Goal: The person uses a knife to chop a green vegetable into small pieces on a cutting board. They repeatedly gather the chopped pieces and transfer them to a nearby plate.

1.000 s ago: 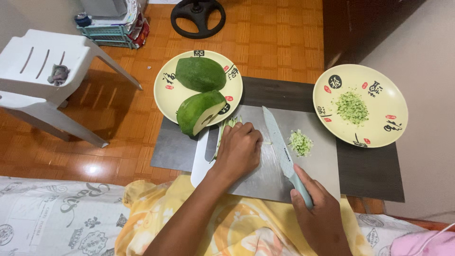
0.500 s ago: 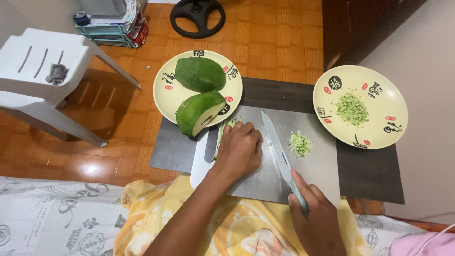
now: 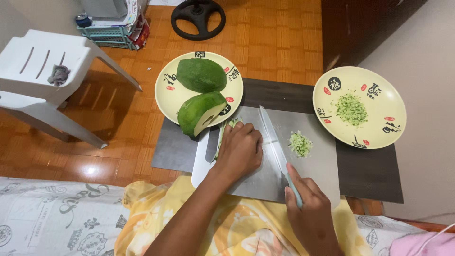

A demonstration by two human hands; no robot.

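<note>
While gripping the pale handle low in the frame, right hand (image 3: 310,215) closed around the knife (image 3: 274,142), blade slanting up and left across the steel cutting board (image 3: 308,178), tip near the board's far edge. Just left of the blade, left hand (image 3: 239,149) curled knuckles-up, pressing down on a bundle of green strips (image 3: 222,130) whose ends poke out beyond the fingers; blade edge close beside those knuckles, touching or not cannot be told. Right of the blade, apart from it, a small heap of chopped green bits (image 3: 300,143) on the board. Under the board, a dark counter (image 3: 369,173). Beyond the left hand, a cream plate (image 3: 166,90) with two big green fruit pieces (image 3: 201,75), the nearer one overhanging the rim toward the board. Off to the right, a second cream plate (image 3: 379,128) with a mound of chopped green (image 3: 351,109). Farther left on the wooden floor (image 3: 279,38), a white plastic chair (image 3: 42,71).
</note>
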